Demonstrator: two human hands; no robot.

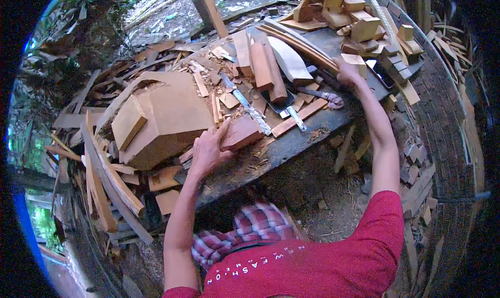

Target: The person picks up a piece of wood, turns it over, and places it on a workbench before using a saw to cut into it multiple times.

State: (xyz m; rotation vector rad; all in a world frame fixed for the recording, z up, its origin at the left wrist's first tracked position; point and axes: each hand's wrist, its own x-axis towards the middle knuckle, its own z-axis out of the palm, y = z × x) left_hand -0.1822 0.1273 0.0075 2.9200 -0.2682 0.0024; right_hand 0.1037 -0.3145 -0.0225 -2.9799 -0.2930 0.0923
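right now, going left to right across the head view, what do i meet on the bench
Large angular wood block, left hand, reddish wood block, pale curved piece, right hand

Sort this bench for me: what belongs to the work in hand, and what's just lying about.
In hand, judging by contact or nearness:
- reddish block, at the left hand
- long thin strips, ends by the right hand

Apparently lying about:
- big angular block
- pale curved piece
- small blocks at the far end
- curved offcuts
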